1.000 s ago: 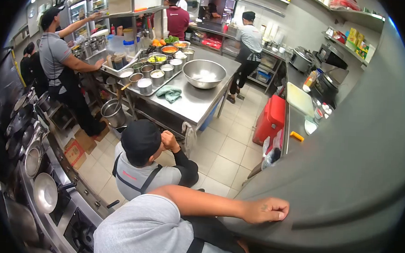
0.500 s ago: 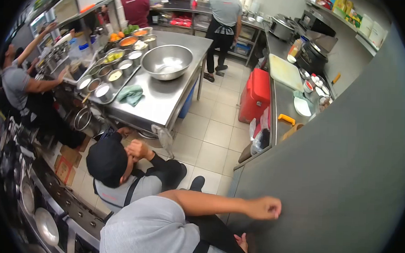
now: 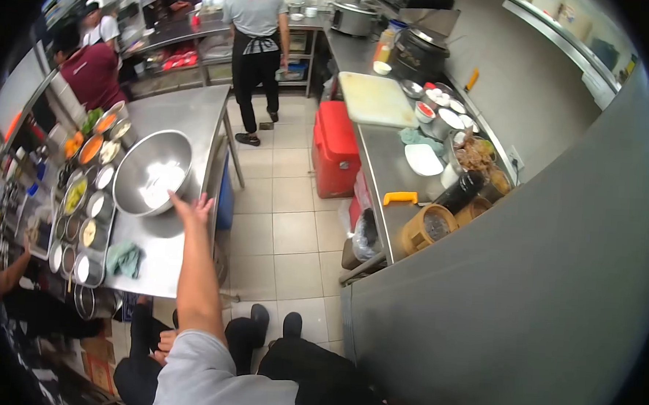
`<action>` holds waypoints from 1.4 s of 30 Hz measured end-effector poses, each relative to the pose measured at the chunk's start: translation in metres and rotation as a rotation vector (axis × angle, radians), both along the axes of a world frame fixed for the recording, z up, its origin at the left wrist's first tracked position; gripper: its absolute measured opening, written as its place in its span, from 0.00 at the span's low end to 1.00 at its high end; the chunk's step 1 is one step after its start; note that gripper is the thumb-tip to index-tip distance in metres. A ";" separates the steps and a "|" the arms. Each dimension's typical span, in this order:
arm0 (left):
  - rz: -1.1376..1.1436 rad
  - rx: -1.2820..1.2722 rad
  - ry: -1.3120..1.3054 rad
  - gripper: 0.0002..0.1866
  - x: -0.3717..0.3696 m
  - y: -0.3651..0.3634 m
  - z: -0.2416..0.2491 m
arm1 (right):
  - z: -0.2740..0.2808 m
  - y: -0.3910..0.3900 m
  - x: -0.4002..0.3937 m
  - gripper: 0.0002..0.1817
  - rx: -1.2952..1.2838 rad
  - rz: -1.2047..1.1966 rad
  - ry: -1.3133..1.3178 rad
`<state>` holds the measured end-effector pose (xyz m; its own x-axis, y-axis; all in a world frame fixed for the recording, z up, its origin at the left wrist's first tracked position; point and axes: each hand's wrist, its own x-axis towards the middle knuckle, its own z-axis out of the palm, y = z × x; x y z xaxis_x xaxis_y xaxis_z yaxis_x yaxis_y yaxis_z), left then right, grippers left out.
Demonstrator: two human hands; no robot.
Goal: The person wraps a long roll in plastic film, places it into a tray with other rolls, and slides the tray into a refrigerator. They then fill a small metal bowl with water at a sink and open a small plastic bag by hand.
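Observation:
My left hand reaches out over the steel table with its fingers spread and nothing held. Its thumb overlaps the near rim of a big steel mixing bowl, which shows a bare, shiny inside. A crumpled green cloth lies on the tabletop to the left of my forearm. Beyond the cloth, a tray holds several steel containers of ingredients, including a yellow-green one. My right hand is out of the picture.
A grey metal panel fills the right side. Along the right counter are a white cutting board and an orange-handled tool. A red cooler stands by the aisle. A co-worker stands ahead; another person's hand shows low left.
My left hand has swung from in front of the grey panel over to the bowl, and its fingers have spread. The view has turned right; the crouching person's head has left the picture.

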<state>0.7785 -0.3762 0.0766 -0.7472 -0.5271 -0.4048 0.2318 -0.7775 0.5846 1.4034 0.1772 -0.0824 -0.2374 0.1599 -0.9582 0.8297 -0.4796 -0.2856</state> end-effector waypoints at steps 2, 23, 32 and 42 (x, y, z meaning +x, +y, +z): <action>0.048 0.053 -0.064 0.60 -0.008 -0.019 0.005 | -0.002 -0.004 0.003 0.38 -0.009 -0.014 -0.007; -0.523 -0.551 -0.378 0.22 0.147 0.105 -0.002 | 0.011 -0.036 0.056 0.30 0.181 0.192 0.315; -1.271 -0.876 -0.620 0.22 0.256 0.173 -0.033 | 0.023 -0.053 0.086 0.22 0.371 0.094 0.519; -2.048 -1.050 -0.856 0.23 0.291 0.224 -0.132 | -0.041 -0.092 0.075 0.23 0.668 0.066 0.500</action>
<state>1.0698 -0.1522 -0.0551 -0.2487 0.1733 -0.9529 -0.4795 0.8328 0.2766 1.4783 0.0848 -0.1237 -0.6379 0.6277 -0.4462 0.5505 -0.0336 -0.8341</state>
